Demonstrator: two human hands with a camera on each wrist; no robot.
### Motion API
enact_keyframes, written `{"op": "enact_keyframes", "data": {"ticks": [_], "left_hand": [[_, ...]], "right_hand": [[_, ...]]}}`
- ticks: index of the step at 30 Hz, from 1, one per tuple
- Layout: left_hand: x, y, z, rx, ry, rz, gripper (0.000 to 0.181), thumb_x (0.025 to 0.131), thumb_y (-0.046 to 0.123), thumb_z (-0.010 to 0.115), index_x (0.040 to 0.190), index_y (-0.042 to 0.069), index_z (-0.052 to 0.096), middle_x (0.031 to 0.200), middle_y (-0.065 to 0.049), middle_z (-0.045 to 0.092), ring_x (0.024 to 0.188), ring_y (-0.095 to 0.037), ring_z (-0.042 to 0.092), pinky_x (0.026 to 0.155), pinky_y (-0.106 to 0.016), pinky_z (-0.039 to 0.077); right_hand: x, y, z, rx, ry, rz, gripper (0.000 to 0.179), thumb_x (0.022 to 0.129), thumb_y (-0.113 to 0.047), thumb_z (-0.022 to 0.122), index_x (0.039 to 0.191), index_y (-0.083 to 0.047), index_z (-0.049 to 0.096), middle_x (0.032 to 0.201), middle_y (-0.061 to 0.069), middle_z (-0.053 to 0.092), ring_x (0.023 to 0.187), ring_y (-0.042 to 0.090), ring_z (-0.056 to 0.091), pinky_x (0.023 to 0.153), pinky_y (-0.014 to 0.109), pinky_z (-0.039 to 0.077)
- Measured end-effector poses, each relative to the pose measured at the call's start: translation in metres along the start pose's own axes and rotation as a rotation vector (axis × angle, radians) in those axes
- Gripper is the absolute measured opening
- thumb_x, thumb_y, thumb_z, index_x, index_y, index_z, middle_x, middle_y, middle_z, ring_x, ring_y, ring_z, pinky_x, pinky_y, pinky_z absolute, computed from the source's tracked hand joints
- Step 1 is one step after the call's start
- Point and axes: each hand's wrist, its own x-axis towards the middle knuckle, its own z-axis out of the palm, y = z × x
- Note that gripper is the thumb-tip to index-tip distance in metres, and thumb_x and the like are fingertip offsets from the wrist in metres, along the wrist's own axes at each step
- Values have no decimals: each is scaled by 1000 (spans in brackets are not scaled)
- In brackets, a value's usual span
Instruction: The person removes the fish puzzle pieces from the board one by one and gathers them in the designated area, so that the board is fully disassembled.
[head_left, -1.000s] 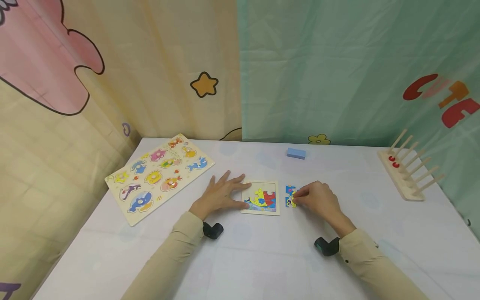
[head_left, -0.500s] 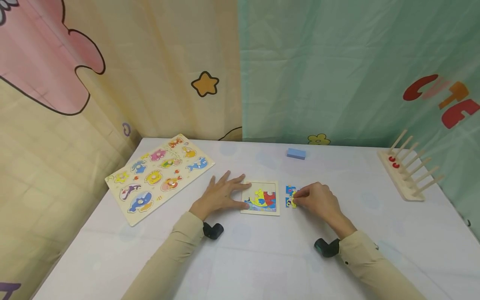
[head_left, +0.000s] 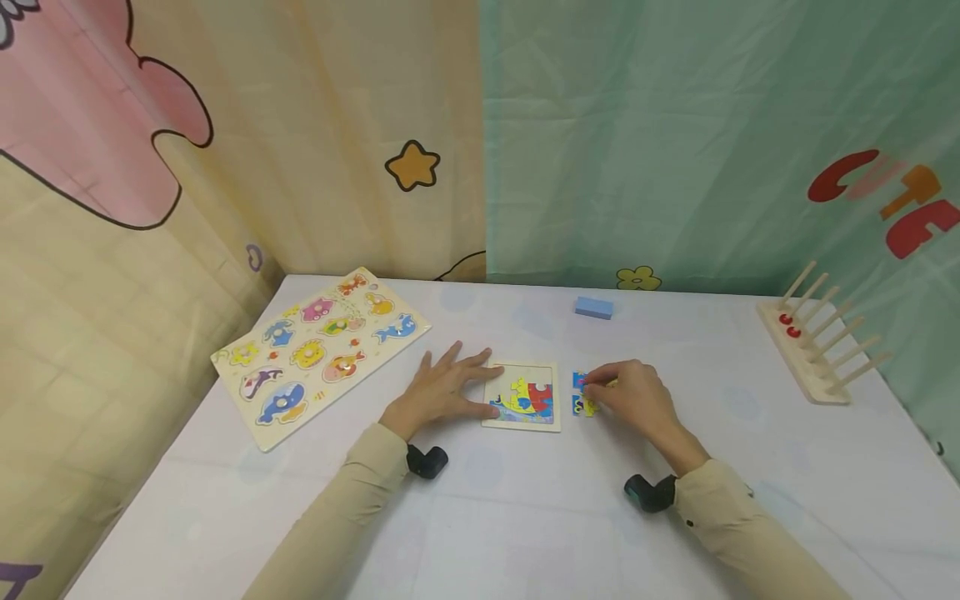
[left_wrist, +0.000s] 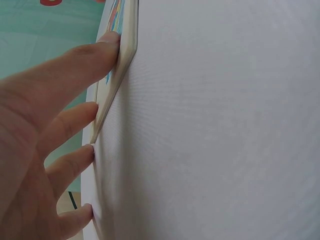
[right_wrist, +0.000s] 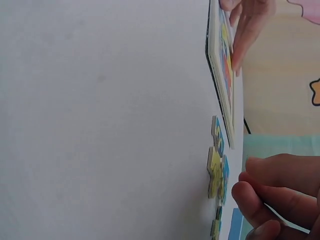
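Beside my left hand lies a small framed jigsaw puzzle with red, yellow and blue pieces in its lower part. The left fingers are spread. Its thumb rests on the frame's corner in the left wrist view, and fingertips touch the frame's edge. My right hand is over several loose jigsaw pieces, blue and yellow, to the right of the frame. In the right wrist view the thumb and fingers are loosely curled next to the pieces, and no piece shows between them. The hand hides part of the pieces from above.
A large sea-animal peg puzzle board lies at the left. At the back is a blue block. A wooden peg rack with two red beads stands at the right. Patterned curtains hang behind the white table.
The right hand's fingertips have shifted slightly away from the body, from the lower yellow piece toward the upper pieces. The left hand and the frame have stayed in place.
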Motion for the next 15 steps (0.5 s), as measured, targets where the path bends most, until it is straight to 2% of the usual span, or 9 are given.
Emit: {"op": "enact_keyframes", "data": {"ticks": [3,9,15], "left_hand": [[0,0,0,-1,-3,0,72,82,62,68,145,35,49,160,8,25,150,-34,4,113,-67,-1],[1,0,0,4,7,1,71,81,62,69,144,35,50,160,8,27,150,-34,5,113,-67,0],[1,0,0,9,0,-8,72,81,62,69,144,35,50,160,8,27,150,-35,6,113,-68,1]], "right_hand": [[4,-5,6,16,-23,-46,20,87,-14,72,103,-4,76,97,8,72,91,25,60,76,39,52],[12,-18,19,20,-92,-160,25,85,-11,74,109,-6,75,88,0,64,78,19,53,65,29,47],[19,-33,32,-8,-165,-266,37,81,-12,79,117,-7,72,90,-1,61,80,17,51,71,30,47]]}}
